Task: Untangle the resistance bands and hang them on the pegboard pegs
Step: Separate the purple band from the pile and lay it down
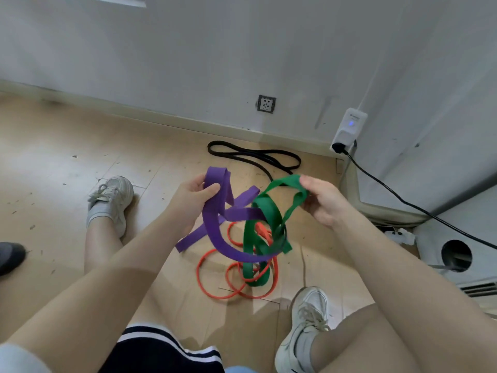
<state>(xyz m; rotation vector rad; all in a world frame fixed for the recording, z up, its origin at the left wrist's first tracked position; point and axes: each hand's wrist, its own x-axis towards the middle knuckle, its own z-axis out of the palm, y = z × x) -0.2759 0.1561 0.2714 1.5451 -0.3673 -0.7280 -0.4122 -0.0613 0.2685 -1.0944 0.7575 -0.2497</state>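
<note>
Gripping the purple band (215, 208) in the left hand (192, 200), thumb curled over its top fold. Pinching the green band (271, 211) in the right hand (321, 201) at its upper loop. Dangling, both bands, interlaced above the floor (67, 157) between the two shoes. Lying coiled beneath them, the orange band (212, 285); resting farther off near the wall, the black band (252, 154).

Dark shoe (10, 255) cut by left edge
</note>
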